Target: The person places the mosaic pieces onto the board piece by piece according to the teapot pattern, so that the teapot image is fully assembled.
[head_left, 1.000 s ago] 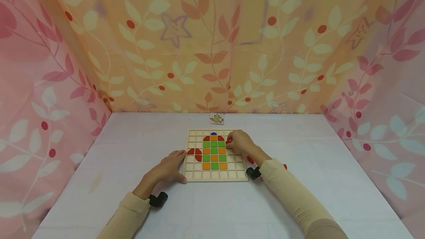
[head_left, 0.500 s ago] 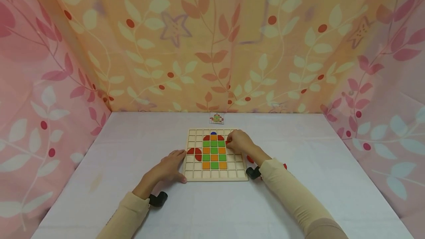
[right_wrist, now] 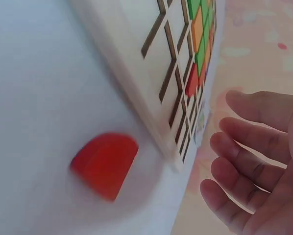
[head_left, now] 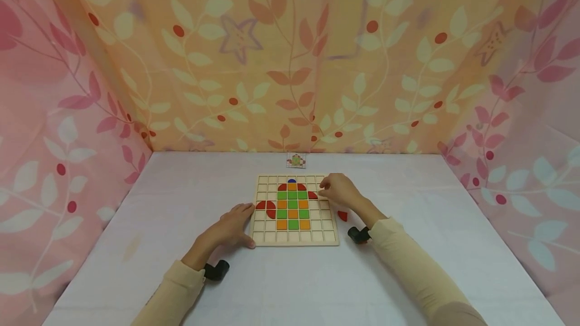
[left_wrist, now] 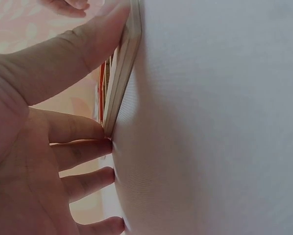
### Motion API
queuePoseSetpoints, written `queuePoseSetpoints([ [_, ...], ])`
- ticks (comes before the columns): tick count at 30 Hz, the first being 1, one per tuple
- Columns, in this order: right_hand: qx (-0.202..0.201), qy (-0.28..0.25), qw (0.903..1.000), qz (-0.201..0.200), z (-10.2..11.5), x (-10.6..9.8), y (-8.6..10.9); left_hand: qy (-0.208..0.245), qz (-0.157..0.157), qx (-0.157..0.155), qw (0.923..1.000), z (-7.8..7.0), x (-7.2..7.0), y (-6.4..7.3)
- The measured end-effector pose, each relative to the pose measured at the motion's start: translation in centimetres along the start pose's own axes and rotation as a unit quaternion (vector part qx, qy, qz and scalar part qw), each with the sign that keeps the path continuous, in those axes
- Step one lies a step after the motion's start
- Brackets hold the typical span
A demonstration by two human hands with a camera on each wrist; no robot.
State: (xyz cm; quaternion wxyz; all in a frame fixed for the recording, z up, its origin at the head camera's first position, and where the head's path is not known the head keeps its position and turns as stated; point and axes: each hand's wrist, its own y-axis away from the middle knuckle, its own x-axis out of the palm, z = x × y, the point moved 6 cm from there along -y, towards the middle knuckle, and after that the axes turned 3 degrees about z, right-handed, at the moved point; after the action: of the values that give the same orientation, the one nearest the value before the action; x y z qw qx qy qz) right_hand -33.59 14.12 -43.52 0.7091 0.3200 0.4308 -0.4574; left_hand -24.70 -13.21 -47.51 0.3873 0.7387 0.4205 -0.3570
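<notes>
A wooden grid board lies on the table, with green and orange square tiles in its middle columns. A blue half-round tile tops them. Red quarter-round tiles sit at the left and upper sides. My left hand rests along the board's left edge, thumb at the near corner, fingers extended. My right hand hovers over the upper right squares, holding nothing, fingers loosely bent. Just left of it, a red quarter-round tile lies in a square. Another red tile lies on the table beside the board's right edge.
A small picture card with a coloured grid pattern lies behind the board, near the table's back edge. Patterned curtains rise behind and at both sides. Black wrist cameras stick out below both wrists.
My right hand has let go of a red quarter-round tile, which now lies in a square right of the top green row. The hand has moved right; my left hand stays put.
</notes>
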Motion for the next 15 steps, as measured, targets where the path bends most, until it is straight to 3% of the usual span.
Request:
queuePoseSetpoints([
  [10, 0.032, -0.037, 0.9988, -0.007, -2.2, -0.9, 2.5, -0.004, 0.003, -0.008, 1.0, -0.1, -0.1, 0.0],
  [15, 0.039, -0.043, 0.9982, 0.015, -3.2, -0.5, 3.5, -0.005, 0.002, -0.014, 0.9999, 0.0, -0.1, -0.1],
])
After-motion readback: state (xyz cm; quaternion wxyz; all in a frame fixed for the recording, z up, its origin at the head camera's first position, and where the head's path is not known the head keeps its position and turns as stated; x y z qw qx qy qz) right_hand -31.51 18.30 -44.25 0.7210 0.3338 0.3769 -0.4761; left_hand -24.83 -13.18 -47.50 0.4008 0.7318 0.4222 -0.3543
